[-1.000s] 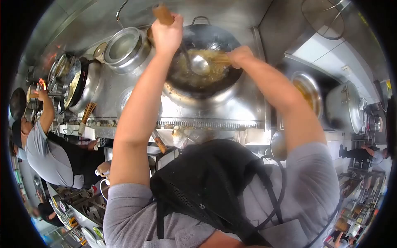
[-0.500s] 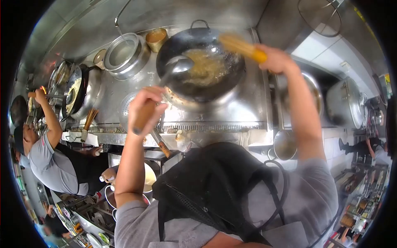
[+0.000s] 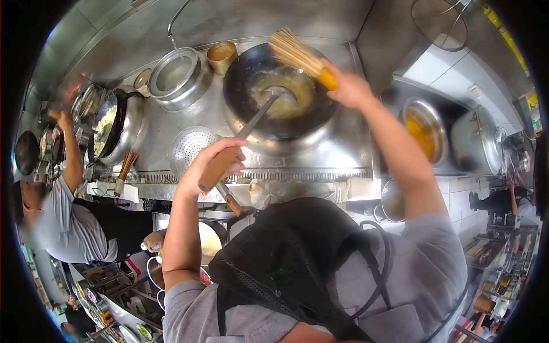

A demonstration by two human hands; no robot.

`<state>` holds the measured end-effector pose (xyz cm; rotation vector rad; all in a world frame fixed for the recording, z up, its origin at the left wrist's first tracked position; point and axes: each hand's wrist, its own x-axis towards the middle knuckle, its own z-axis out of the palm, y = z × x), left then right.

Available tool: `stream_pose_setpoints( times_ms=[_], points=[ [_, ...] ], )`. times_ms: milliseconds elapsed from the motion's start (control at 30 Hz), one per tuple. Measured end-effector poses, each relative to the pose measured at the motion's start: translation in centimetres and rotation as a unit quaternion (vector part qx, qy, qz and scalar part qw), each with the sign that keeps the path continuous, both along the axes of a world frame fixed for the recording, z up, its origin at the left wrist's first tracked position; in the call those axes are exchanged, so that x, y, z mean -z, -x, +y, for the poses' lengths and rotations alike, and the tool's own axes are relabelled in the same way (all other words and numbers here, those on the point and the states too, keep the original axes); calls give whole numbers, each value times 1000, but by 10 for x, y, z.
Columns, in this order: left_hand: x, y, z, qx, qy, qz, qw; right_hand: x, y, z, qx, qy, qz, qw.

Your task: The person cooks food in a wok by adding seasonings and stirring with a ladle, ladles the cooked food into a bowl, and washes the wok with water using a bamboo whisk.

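My left hand (image 3: pixel 207 167) is wrapped round the wooden handle of a long metal wok ladle (image 3: pixel 258 118). The ladle's head rests low in the black wok (image 3: pixel 237 86), within cloudy yellowish liquid (image 3: pixel 305 106). My right hand (image 3: pixel 347 88) grips the yellow-bound end of a bamboo wok brush (image 3: pixel 294 52). The brush's bristles point up and left over the wok's far rim, above the liquid. Beneath my left hand lies a perforated skimmer (image 3: pixel 191 146), its handle reaching toward the stove's front edge.
Left of the wok stand a metal pot with a strainer (image 3: pixel 174 77) and a brown container (image 3: pixel 221 56). Another bamboo brush (image 3: pixel 127 168) sits near the front edge. A co-worker (image 3: pixel 74 223) handles a pan of food (image 3: pixel 104 131). To the right are two pots (image 3: pixel 476 140) (image 3: pixel 437 123).
The ladle's head has moved right and down into the liquid, with my left hand shifting right. My right hand has carried the brush left over the wok. The co-worker's arm has shifted.
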<state>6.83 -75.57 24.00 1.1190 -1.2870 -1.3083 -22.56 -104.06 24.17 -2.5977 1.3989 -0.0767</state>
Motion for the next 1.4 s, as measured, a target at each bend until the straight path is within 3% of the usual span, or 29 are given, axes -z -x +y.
stream_pose_setpoints(
  times_ms=[67,133,167,233,300,367,433,467,500,567,600,633,667,700,733,833,867,900,933,1000,1033,1100,1167,1200,1300,1333,1367,1400],
  points=[
    [24,-3,1,-16,-75,103,992,25,-9,19,-19,29,-62,997],
    [33,-14,4,14,-114,224,968,57,-7,13,-63,-7,48,997],
    [45,-30,3,22,-162,207,965,66,-6,-1,-69,-50,122,989],
    [72,-70,3,33,-262,170,949,49,-6,-17,-8,-50,137,989],
    [73,-81,-6,20,-308,-144,940,35,-4,-16,20,-58,74,995],
    [81,-87,-36,30,-337,-427,839,32,-6,-7,26,-4,15,1000],
    [107,-85,-60,-41,-272,-623,732,37,-16,6,16,-21,10,1000],
    [115,-84,-68,-75,-233,-710,660,62,-12,-7,-26,-6,67,997],
    [115,-86,-70,-103,-232,-719,647,83,-9,-24,-64,9,122,990],
    [115,-100,-66,-149,-228,-738,618,36,1,-27,-2,-70,109,992],
    [125,-115,-57,-179,-214,-738,614,17,7,-31,28,-110,107,988],
    [115,-116,-44,-191,-217,-738,610,15,25,-51,21,-159,9,987],
    [127,-136,-35,-194,-212,-729,621,-4,35,-51,-15,-24,-20,999],
    [138,-156,-25,-223,-173,-715,640,-46,51,-44,-34,46,-218,974],
    [139,-154,-25,-240,-170,-700,651,-77,47,-24,-15,38,-289,956],
    [138,-143,-48,-271,-158,-664,679,-77,31,13,9,123,-456,881],
    [139,-136,-57,-278,-154,-653,688,-43,37,-2,-29,211,-385,898],
    [141,-131,-63,-279,-155,-638,701,-32,50,-4,-26,80,-205,975],
    [145,-125,-67,-282,-160,-621,714,-18,61,-8,-22,-47,-99,994],
    [156,-124,-65,-262,-172,-629,711,-5,102,-27,-14,-116,29,993],
    [172,-126,-58,-292,-122,-607,729,-10,117,-30,-11,-93,-43,995],
    [166,-113,-47,-294,-151,-572,751,-6,133,-14,-16,-73,-180,981],
    [161,-107,-44,-287,-173,-557,760,-41,118,0,-36,37,-339,939],
    [159,-103,-49,-284,-178,-549,766,-62,104,11,2,28,-396,918],
    [155,-91,-62,-285,-171,-515,790,-60,65,37,53,95,-513,851],
    [161,-90,-68,-292,-143,-498,804,-41,70,31,60,108,-375,919],
    [166,-90,-72,-285,-144,-488,812,-27,84,19,-35,67,-138,988],
    [171,-89,-73,-278,-148,-477,821,-31,89,17,-1,-31,-57,998]
  ],
)
